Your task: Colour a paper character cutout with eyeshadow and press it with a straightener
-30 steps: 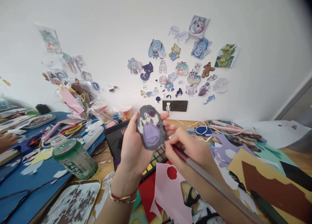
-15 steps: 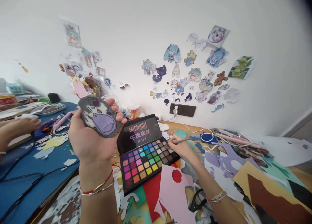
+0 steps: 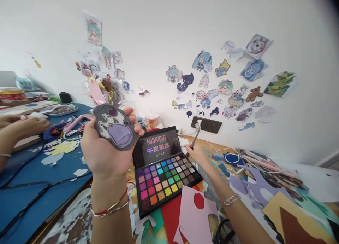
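Raised at the left, my left hand (image 3: 103,162) has its fingers curled round the edge of a grey rounded cutout (image 3: 116,128), which lies against the palm. A white figure with a lilac oval shows on its face. My right hand (image 3: 200,155) pinches a thin brush (image 3: 195,138) whose handle slants up and to the right. Its tip is hard to make out. Between the hands stands an eyeshadow palette (image 3: 166,176), its black lid (image 3: 159,146) raised and its several coloured pans facing up. The right hand is just beyond the palette's right back corner.
Another person's hands (image 3: 29,126) work above the blue table (image 3: 60,178) at left. Paper scraps surround the palette, with a pink sheet (image 3: 196,219) in front. Dark-handled scissors (image 3: 224,231) lie near my right forearm. A wall socket (image 3: 209,125) and paper cutouts line the wall.
My right hand has lifted off the palette's right-hand pans to its back corner, and the brush handle has tipped more upright. The left hand still holds the cutout. The view has shifted leftward.
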The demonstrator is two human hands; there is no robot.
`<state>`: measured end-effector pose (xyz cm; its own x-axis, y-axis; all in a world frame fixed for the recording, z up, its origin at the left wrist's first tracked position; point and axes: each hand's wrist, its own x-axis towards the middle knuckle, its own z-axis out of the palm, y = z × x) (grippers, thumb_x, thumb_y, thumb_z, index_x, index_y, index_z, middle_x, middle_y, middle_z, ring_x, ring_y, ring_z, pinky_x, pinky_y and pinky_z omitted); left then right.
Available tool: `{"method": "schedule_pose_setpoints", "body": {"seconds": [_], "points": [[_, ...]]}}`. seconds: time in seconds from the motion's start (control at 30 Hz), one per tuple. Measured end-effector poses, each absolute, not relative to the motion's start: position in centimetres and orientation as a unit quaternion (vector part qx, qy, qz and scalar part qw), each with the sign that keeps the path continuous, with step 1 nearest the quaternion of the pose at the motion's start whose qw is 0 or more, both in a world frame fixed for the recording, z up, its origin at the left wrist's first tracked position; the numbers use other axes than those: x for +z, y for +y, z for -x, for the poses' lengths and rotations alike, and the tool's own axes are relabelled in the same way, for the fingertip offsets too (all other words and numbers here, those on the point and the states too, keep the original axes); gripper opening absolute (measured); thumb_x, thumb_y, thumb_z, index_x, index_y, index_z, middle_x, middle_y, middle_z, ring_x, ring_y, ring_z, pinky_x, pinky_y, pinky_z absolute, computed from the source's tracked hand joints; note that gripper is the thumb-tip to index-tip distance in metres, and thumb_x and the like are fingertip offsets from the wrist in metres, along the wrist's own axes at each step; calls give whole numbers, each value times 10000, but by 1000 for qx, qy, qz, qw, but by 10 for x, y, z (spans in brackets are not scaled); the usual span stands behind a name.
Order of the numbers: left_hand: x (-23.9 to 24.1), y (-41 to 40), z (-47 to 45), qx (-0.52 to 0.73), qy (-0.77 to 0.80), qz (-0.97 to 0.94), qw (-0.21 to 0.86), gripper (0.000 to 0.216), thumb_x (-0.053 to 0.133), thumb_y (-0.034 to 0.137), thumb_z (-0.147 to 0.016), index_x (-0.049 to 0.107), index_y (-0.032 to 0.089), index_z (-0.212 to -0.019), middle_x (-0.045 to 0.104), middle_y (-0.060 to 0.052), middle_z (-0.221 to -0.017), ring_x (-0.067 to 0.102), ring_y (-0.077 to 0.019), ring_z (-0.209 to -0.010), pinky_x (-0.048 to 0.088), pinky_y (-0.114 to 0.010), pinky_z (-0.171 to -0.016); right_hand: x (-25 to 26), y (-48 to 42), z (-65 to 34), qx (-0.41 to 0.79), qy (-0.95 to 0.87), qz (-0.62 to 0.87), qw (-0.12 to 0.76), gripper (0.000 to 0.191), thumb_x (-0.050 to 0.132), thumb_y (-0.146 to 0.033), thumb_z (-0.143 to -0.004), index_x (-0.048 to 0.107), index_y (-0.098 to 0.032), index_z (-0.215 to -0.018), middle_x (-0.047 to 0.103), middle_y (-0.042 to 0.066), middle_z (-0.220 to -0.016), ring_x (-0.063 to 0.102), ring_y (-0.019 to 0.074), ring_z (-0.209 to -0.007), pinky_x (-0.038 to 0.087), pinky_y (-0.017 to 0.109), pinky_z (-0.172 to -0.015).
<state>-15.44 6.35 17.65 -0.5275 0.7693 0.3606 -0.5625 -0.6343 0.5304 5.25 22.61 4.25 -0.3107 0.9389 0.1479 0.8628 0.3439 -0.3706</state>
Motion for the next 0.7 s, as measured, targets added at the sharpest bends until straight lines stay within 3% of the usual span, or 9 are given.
{"method": "schedule_pose_setpoints", "body": {"seconds": [0.47,0.7], "points": [[178,67,145,851,134,-322,392,440,298,268,-826,643,-2,-777,589,-144,-701,560,-197,-630,476,-281,-468,40,192,-64,89,-827,543,115,217,502,-330,-901,602,-137,-895,627,16,-847,602,132,-721,501,315,-677],[180,67,140,841,132,-330,408,426,273,248,-843,627,22,-774,606,-148,-739,565,-199,-627,464,-281,-461,24,187,-71,105,-833,531,117,227,496,-328,-906,603,-137,-851,623,-1,-781,596,119,-672,500,299,-655]]}}
